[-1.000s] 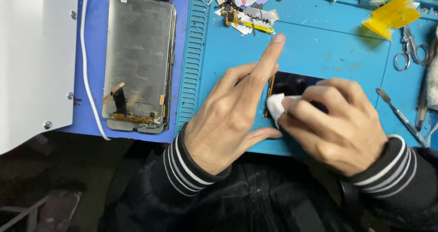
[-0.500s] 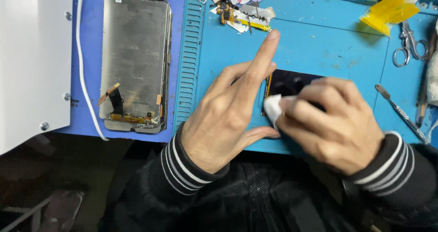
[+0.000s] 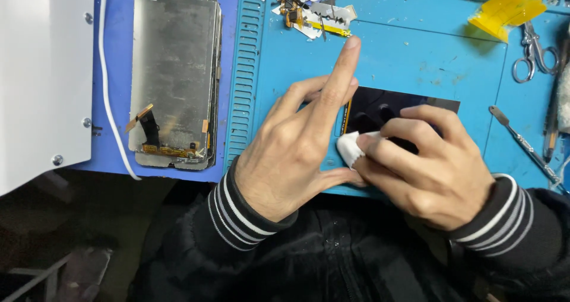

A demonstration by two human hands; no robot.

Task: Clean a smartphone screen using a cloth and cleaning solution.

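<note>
A black glass panel (image 3: 409,109) lies flat on the blue work mat (image 3: 415,58) that covers the tabletop, close to the near edge. The left hand (image 3: 297,153) rests on the left end of the panel, fingers spread apart and gripping nothing: the index finger points straight up the mat, the other fingers curl down onto the glass, and the thumb lies along the mat's near edge. The right hand (image 3: 427,171) is closed on a small white wad of cloth (image 3: 350,147), pinched between thumb and fingertips and pressed against the lower left part of the panel, just beside the left thumb. Both wrists wear black cuffs with white stripes.

To the left, on a darker blue pad (image 3: 113,100), lies a grey metal phone back plate (image 3: 172,76) with a short orange and black ribbon cable at its lower end. A white cord (image 3: 107,70) runs down past it, next to a white box (image 3: 41,76). At the far edge of the mat sits a small heap of scraps and loose parts (image 3: 309,8), and farther right a crumpled piece of yellow tape (image 3: 507,8). Scissors (image 3: 531,52) lie at the right, with a thin metal prying tool (image 3: 522,141) below them, well apart from the hands.
</note>
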